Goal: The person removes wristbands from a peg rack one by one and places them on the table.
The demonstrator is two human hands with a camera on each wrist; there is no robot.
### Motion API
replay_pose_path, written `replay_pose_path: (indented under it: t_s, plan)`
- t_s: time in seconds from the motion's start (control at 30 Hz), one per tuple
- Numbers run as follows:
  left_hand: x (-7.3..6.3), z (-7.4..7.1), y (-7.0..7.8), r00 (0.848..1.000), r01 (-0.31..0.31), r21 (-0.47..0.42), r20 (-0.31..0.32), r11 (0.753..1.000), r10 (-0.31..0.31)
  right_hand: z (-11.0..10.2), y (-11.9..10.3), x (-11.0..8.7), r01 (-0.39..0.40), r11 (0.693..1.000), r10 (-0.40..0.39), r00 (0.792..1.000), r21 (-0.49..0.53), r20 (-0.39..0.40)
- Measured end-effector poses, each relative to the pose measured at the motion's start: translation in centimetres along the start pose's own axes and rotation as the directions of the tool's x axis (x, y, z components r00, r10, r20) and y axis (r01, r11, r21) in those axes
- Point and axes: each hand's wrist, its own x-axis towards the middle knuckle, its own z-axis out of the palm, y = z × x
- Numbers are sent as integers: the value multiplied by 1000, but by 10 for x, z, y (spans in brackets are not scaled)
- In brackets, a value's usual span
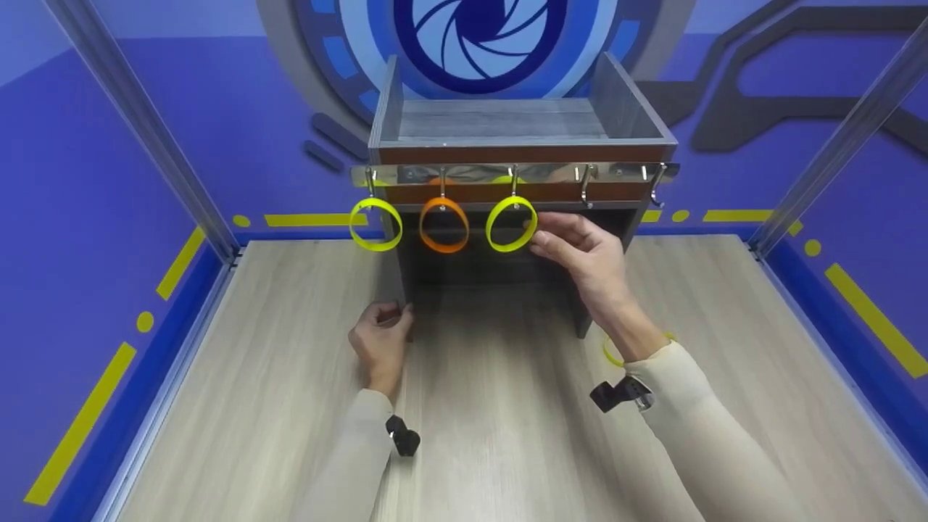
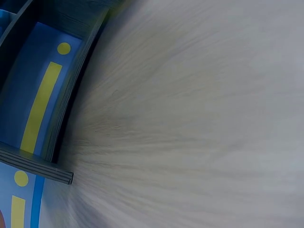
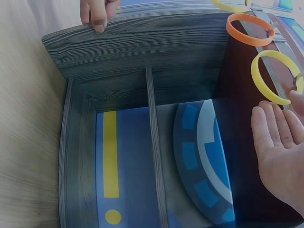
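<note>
Three silicone wristbands hang on the metal hook rail (image 1: 464,175): a yellow wristband (image 1: 376,246) on the leftmost hook, an orange wristband (image 1: 445,249) on the second, and another yellow wristband (image 1: 502,246) on the third. My right hand (image 1: 598,264) pinches that third wristband at its right edge; in the right wrist view its thumb overlaps the band and the other fingers stretch out below. Low down, my left hand (image 1: 380,341) grips the front edge of the grey wooden shelf's left side panel (image 3: 137,40), its thumb on the near edge.
Two bare hooks (image 1: 586,190) are at the rail's right end. Another yellow wristband (image 1: 611,353) lies on the table (image 1: 493,435), partly hidden by my right wrist. Above the rail the shelf has an open-topped tray (image 1: 500,119). Blue panels (image 1: 94,196) with metal posts enclose the table.
</note>
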Motion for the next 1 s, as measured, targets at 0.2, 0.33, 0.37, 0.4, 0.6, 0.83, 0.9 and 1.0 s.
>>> replay_pose_path:
  t_s: [0.2, 0.33, 0.37, 0.4, 0.6, 0.83, 0.9, 1.0]
  plan:
    - [0, -1, 2, 999, 30, 16, 17, 999, -30, 3, 1, 1, 17, 999, -17, 1000, -40, 0]
    - [-1, -1, 2, 999, 35, 11, 20, 999, -35, 5, 1, 2, 23, 998, -23, 1000, -50, 3]
    - [-1, -1, 1, 999, 33, 9, 18, 999, -33, 5, 1, 2, 25, 998, -25, 1000, -54, 3]
    - [-1, -1, 1, 999, 30, 9, 17, 999, -31, 6, 1, 2, 29, 998, -29, 1000, -57, 3]
    - [0, -1, 1, 1000, 22, 16, 12, 1000, -22, 6, -3, 2, 54, 997, -55, 998, -53, -19]
    - [1, 0, 0, 1000, -2, 7, -4, 1000, 2, 7, -9, 3, 84, 996, -85, 995, -4, -46]
    - [1, 0, 0, 1000, -2, 1, -4, 1000, 2, 8, -10, 3, 97, 995, -97, 994, 7, -47]
    - [1, 0, 0, 1000, -3, -6, -3, 1000, 3, 9, -12, 2, 115, 993, -114, 992, 17, -47]
